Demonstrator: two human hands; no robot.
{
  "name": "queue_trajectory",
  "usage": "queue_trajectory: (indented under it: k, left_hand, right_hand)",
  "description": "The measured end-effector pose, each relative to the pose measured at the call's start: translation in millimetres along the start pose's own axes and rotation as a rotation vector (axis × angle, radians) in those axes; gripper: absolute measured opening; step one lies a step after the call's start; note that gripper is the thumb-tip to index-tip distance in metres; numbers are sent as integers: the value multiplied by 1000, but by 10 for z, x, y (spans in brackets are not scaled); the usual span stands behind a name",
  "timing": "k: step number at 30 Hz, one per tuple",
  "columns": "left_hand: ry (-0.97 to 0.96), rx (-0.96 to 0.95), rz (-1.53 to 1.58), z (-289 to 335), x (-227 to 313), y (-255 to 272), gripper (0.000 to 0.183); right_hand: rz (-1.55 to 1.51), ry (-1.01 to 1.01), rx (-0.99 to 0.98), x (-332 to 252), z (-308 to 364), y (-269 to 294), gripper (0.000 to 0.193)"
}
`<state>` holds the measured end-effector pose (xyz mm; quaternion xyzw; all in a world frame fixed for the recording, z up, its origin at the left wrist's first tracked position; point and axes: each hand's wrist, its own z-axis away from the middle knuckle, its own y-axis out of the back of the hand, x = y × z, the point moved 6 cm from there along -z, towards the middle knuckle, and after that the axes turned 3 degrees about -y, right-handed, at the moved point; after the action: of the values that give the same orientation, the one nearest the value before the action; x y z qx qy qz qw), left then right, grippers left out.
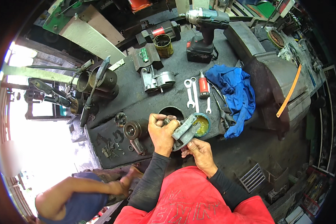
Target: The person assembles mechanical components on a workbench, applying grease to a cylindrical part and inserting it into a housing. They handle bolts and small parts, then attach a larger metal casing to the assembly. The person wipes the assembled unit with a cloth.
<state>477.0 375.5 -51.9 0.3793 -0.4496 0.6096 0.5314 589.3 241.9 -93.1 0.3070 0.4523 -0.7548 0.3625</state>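
Note:
Over the bench's near edge I hold a grey cast-metal housing (pixel 184 131) with a curved, open side. My left hand (pixel 161 135) is closed around its left end, where a short metal stub shows by the thumb. My right hand (pixel 202 156) is curled at the lower rim, thumb and fingers closed on it; the fingertips are partly hidden. Just beyond the housing stands a round tub of yellowish grease (pixel 208 129). A dark open cylinder (pixel 180 110) is partly covered by my left hand and the housing. To the left lies a dark round motor part (pixel 133 129).
Wrenches (pixel 195 98), a red air tool (pixel 203 85) and a blue cloth (pixel 233 87) lie beyond my right hand. A cordless impact wrench (pixel 203 35) stands at the back. Small bolts (pixel 110 150) lie at left. Another person's arm (pixel 82 185) rests near the bench's lower-left corner.

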Motion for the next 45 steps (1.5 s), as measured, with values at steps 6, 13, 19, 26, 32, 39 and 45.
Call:
queue_trajectory:
  k: [6,13,19,26,32,39,45]
  left_hand:
    - [3,-4,5,-5,-28,3,44]
    - [-7,12,-43,69,192,30,57]
    - [-622,-31,-259,70,773,62,59]
    - [-1061,-43,-789,126,560,-196,65]
    - [-701,-239,-600,-20,1151,-127,53]
    - [-841,-361,-1268,-367,1060,-875,45]
    - [-920,-277,-1042,-370,1024,-784,41]
  right_hand:
    - [363,172,53,-83,12,23,30]
    - [146,40,20,-119,69,-59,23]
    - [343,152,82,-611,-90,-40,54]
    - [1168,533,-118,-1190,-191,-218,102]
    - [1269,556,-88,-1042,-271,-257,113]
    - [1263,549,-53,-954,-282,-187,110]
    - [1229,582,-17,-932,-274,-200,109]
